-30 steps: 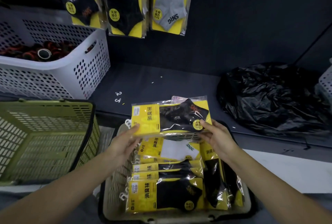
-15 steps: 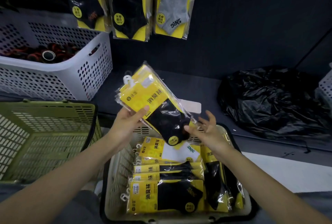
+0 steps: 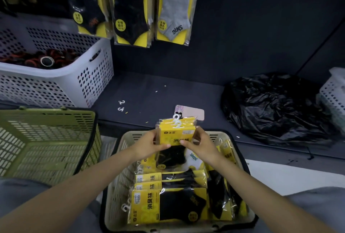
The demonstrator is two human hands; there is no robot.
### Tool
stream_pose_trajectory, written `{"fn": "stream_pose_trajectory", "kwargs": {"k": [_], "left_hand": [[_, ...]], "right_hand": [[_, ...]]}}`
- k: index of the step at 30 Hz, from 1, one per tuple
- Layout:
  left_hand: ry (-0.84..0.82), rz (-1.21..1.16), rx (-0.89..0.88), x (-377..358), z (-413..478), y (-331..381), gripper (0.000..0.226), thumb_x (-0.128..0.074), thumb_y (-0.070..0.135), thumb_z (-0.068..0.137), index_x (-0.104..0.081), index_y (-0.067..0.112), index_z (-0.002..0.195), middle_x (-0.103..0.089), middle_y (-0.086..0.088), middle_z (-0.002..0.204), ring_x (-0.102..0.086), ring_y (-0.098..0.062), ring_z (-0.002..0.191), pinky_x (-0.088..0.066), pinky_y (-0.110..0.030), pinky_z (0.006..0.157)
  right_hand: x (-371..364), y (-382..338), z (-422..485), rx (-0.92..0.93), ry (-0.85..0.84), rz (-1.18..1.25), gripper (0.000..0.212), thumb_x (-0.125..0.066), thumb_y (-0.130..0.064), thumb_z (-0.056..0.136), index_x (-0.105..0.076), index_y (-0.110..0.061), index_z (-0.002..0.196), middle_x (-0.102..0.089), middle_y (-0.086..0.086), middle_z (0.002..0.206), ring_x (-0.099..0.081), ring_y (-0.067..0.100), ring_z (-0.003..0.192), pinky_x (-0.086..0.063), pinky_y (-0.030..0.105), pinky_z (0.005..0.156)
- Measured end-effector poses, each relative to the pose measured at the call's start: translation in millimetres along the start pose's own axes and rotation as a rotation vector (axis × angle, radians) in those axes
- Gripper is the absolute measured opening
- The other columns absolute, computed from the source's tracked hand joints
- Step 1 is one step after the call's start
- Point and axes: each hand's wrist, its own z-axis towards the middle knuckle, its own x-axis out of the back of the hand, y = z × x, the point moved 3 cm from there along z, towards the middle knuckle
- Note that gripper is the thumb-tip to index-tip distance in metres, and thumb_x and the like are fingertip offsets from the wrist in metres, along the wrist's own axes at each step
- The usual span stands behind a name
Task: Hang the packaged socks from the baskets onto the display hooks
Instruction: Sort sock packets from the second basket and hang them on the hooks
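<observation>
**Yellow sock packs held over basket**

Yellow plastic-wrapped stack of sock packs [image 3: 176, 132] upright, white hooks on top, above the beige plastic basket [image 3: 119, 176] of more packs. Left hand [image 3: 149, 144] and right hand [image 3: 200, 144] both pinch its sides. Three packs [image 3: 130, 8] hang on the wall display.

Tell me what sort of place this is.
Most likely a shop's sock display being restocked. Packaged socks hang in rows on a dark display wall, a beige basket holds more packs of the same kind, and both hands hold a small stack of packs with white hanger hooks.
</observation>
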Motion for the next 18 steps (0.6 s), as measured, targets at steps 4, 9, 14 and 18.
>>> {"fn": "stream_pose_trajectory", "kwargs": {"k": [4,9,14,18], "left_hand": [[0.051,-0.077,-0.093,22.3,3.7,35.3,0.041,-0.068,0.016,0.085,-0.057,0.012,0.124,-0.064,0.002,0.120,-0.061,-0.013,0.113,-0.047,-0.031,0.099],[0.115,-0.171,-0.270,76.0,-2.9,115.4,0.038,-0.067,0.029,0.082,-0.059,0.025,0.119,-0.068,0.020,0.110,-0.062,0.003,0.105,-0.046,-0.007,0.081],[0.324,-0.289,-0.333,126.6,-11.7,159.3,0.048,-0.073,0.050,0.062,-0.060,0.038,0.106,-0.069,0.026,0.103,-0.064,0.006,0.096,-0.049,-0.007,0.072],[0.477,-0.294,-0.353,155.4,-16.4,170.6,0.041,-0.068,0.054,0.059,-0.060,0.035,0.094,-0.067,0.036,0.083,-0.063,0.015,0.079,-0.045,-0.001,0.059]], "right_hand": [[13.4,-35.1,4.7,0.118,0.115,0.055,0.039,-0.075,-0.025,0.080,-0.056,-0.019,0.114,-0.066,-0.005,0.111,-0.061,0.012,0.110,-0.048,0.019,0.090],[34.2,-118.9,14.4,0.313,0.223,0.225,0.049,-0.073,-0.040,0.070,-0.061,-0.016,0.111,-0.071,-0.004,0.102,-0.067,0.010,0.098,-0.054,0.023,0.084],[36.0,-193.5,27.7,0.440,0.187,0.288,0.023,-0.070,-0.027,0.078,-0.067,-0.019,0.099,-0.074,-0.014,0.094,-0.068,0.000,0.090,-0.050,0.011,0.073],[29.6,-225.5,36.8,0.471,0.087,0.289,0.022,-0.064,-0.024,0.083,-0.069,-0.018,0.103,-0.074,-0.009,0.101,-0.069,0.006,0.096,-0.051,0.014,0.078]]}}
